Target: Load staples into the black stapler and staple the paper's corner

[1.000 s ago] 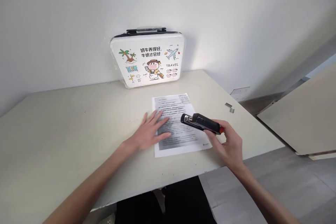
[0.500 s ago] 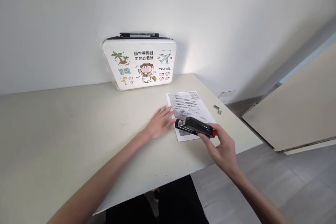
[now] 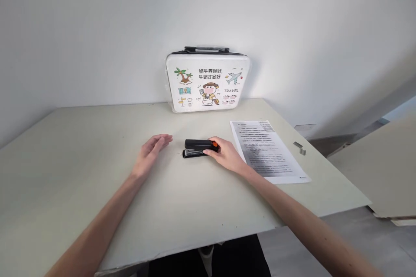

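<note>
A black stapler [image 3: 195, 149] with an orange-red part at its rear lies at mid-table, its jaws pointing left. My right hand [image 3: 225, 153] grips its rear end, thumb below and fingers above. Left of the stapler and apart from it, my left hand [image 3: 153, 150] rests on its side over the tabletop. Its fingers are stretched out and it holds nothing. To the right, partly under my right forearm, a printed sheet of paper [image 3: 268, 151] lies flat. Two small strips of staples [image 3: 299, 146] sit beyond the sheet.
A white carrying case [image 3: 208, 82] with cartoon prints, wrapped in clear plastic, leans against the wall at the back of the table [image 3: 156, 220]. The table's right edge slants toward a pale panel [image 3: 367, 173] above the grey floor.
My right hand has carried the stapler left, from above the paper to mid-table. My left hand has drawn away from the paper to the left. The view has turned left.
</note>
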Action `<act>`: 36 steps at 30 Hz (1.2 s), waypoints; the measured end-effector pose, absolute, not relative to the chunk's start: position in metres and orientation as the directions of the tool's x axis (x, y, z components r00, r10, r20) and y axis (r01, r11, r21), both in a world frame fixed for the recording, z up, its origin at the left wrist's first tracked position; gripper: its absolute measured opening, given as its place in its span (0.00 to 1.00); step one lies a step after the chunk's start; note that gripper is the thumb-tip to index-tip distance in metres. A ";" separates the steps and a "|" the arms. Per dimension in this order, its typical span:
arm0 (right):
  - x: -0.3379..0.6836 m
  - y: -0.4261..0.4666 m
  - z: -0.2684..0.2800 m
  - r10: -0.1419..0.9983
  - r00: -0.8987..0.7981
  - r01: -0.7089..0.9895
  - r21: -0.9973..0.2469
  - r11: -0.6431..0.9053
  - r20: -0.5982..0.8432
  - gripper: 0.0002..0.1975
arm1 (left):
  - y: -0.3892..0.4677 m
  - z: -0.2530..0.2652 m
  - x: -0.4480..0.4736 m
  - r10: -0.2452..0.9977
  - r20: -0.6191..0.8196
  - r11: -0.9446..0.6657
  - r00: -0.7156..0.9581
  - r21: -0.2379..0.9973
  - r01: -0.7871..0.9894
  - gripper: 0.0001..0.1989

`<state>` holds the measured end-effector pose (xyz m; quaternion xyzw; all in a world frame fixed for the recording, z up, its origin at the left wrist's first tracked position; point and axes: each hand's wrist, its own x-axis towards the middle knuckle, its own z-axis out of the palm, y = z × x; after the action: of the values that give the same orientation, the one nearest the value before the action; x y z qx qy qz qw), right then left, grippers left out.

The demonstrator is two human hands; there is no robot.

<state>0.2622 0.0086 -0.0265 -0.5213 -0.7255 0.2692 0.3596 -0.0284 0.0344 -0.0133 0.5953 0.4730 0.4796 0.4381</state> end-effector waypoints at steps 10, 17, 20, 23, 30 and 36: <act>0.255 0.014 -0.034 0.975 -0.116 0.396 -0.891 0.222 0.191 0.27 | 0.030 -0.011 -0.015 0.992 0.123 -0.123 0.015 0.970 0.211 0.22; 0.253 0.019 -0.040 0.972 -0.071 0.416 -0.879 0.233 0.225 0.23 | 0.043 -0.019 -0.023 0.982 0.163 -0.139 -0.093 0.965 0.222 0.15; 0.254 0.020 -0.042 0.974 -0.070 0.418 -0.880 0.225 0.216 0.22 | 0.048 -0.020 -0.030 0.971 0.167 -0.125 -0.173 0.965 0.229 0.14; 0.254 0.021 -0.043 0.978 -0.063 0.422 -0.883 0.207 0.198 0.21 | 0.049 -0.019 -0.033 0.969 0.143 -0.097 -0.203 0.971 0.218 0.13; 0.250 0.020 -0.040 0.983 -0.022 0.409 -0.895 0.177 0.184 0.20 | 0.045 -0.016 -0.029 0.972 0.136 -0.091 -0.191 0.970 0.226 0.13; 0.250 0.015 -0.037 0.985 -0.040 0.420 -0.891 0.172 0.171 0.21 | 0.046 -0.017 -0.032 0.976 0.110 -0.063 -0.188 0.969 0.239 0.13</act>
<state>0.2504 0.0148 -0.0369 -0.5497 -0.6389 0.3346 0.4215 -0.0321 0.0457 -0.0170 0.5235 0.5801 0.5074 0.3632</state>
